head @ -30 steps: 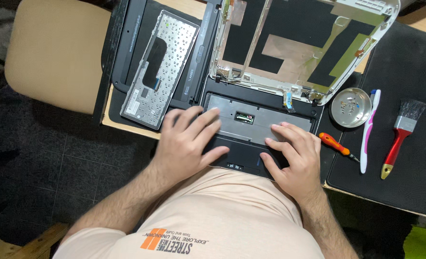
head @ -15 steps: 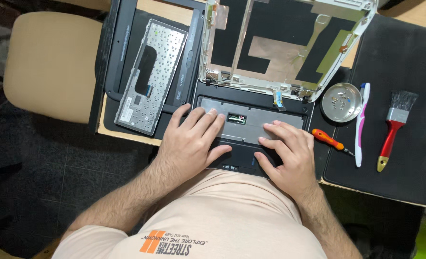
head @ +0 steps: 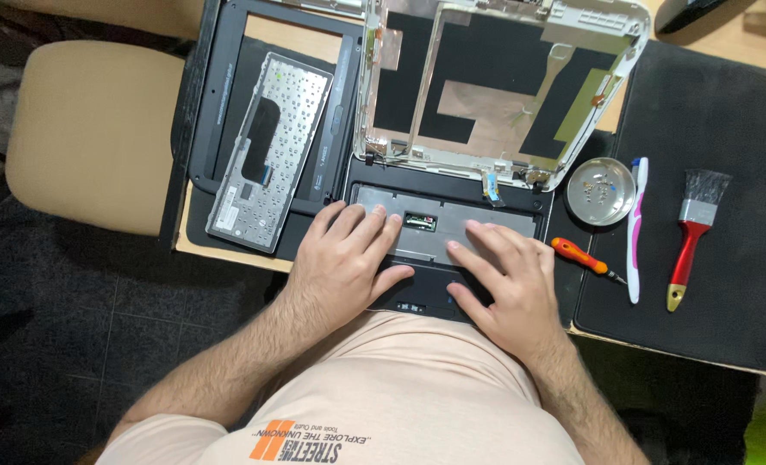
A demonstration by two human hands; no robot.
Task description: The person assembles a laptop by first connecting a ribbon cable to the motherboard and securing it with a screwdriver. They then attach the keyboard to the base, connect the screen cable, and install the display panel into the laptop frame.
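— Table [head: 228, 250] top looks wooden, with black mats; dark floor below.
— Laptop base [head: 448, 228]?
— At the near edge, long side left to right. Left hand [head: 348, 263] and right hand [head: 508, 280] lie open, flat on it.

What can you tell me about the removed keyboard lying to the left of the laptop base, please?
The removed keyboard lies face down, showing a silvery grey metal backing dotted with small holes and a black patch near its middle. It is a long rectangle, tilted slightly, resting inside a black screen bezel frame on the wooden table. Its lower right corner sits near the left hand; contact cannot be told.
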